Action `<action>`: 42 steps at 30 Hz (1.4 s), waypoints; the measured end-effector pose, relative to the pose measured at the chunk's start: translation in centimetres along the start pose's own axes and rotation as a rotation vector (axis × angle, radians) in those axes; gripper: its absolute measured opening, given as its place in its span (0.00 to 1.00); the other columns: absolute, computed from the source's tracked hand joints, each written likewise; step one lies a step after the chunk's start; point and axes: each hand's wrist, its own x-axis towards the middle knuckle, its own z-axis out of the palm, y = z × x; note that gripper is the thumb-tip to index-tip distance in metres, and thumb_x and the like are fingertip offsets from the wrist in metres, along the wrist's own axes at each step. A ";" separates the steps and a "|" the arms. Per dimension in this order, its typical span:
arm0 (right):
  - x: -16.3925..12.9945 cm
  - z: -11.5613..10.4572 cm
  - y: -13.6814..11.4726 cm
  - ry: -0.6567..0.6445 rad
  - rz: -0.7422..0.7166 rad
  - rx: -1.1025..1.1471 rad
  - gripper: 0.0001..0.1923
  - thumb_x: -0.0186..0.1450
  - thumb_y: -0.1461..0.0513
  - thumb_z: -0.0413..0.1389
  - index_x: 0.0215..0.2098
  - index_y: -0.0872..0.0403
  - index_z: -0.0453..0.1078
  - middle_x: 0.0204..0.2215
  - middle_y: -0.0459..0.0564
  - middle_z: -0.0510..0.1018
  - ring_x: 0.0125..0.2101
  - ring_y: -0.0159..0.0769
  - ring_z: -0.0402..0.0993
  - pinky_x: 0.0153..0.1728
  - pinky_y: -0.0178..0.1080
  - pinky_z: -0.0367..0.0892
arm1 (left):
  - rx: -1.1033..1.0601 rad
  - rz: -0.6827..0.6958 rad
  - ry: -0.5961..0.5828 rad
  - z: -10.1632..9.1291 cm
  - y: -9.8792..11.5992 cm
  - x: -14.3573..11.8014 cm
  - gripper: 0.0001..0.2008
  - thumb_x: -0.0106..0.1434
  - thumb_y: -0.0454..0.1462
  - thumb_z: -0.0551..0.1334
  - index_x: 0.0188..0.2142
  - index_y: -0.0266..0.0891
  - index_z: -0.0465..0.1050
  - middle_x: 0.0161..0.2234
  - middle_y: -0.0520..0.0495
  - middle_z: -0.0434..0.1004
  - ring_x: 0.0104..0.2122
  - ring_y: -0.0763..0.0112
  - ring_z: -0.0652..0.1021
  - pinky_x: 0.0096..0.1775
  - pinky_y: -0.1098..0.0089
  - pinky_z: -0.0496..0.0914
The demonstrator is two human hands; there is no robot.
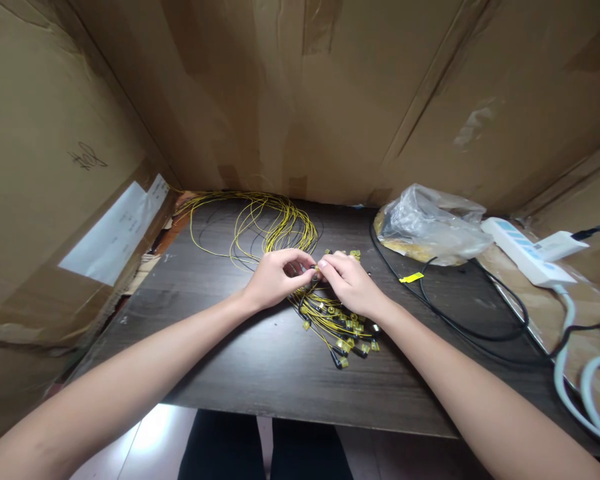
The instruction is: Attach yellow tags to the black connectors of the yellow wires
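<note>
My left hand [281,277] is closed in a pinch on a small cable connector [315,267], dark with a yellowish part. The thumb and fingertips of my right hand [347,281] meet it from the other side, also pinched, and cover much of it. Below and around my right hand lies a bunch of black connectors with clear yellow caps [347,345], on thin yellow cables. Behind my left hand, the loose loops of yellow cable [293,230] spread toward the back left of the dark wooden table [230,363].
Cardboard walls [280,100] enclose the table at the back and sides. At the back right sits a clear plastic bag [435,223] with yellowish contents. A white power strip [527,253] and a black cable [455,327] with a yellow tag [411,277] lie to the right.
</note>
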 end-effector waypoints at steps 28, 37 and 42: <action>-0.2 -0.2 -0.4 0.056 -0.042 0.036 0.10 0.72 0.60 0.50 0.33 0.53 0.68 0.30 0.48 0.74 0.34 0.39 0.68 0.39 0.42 0.59 | -0.003 -0.017 0.025 0.0 0.2 0.0 0.06 0.63 0.37 0.66 0.36 0.35 0.79 0.30 0.48 0.80 0.27 0.74 0.76 0.31 0.74 0.71; -0.1 -0.2 -0.4 -0.007 -0.021 0.045 0.16 0.73 0.60 0.46 0.28 0.52 0.64 0.27 0.47 0.72 0.33 0.39 0.67 0.38 0.42 0.57 | 0.009 0.045 0.017 -0.1 0.1 0.0 0.06 0.64 0.36 0.65 0.37 0.35 0.79 0.31 0.48 0.81 0.27 0.74 0.76 0.31 0.73 0.71; -0.2 -0.2 -0.5 -0.013 -0.036 -0.016 0.16 0.75 0.60 0.45 0.29 0.52 0.65 0.28 0.48 0.73 0.33 0.39 0.67 0.38 0.43 0.56 | 0.032 0.038 0.022 -0.1 0.2 0.0 0.06 0.64 0.37 0.65 0.37 0.35 0.79 0.31 0.48 0.81 0.27 0.74 0.76 0.31 0.73 0.71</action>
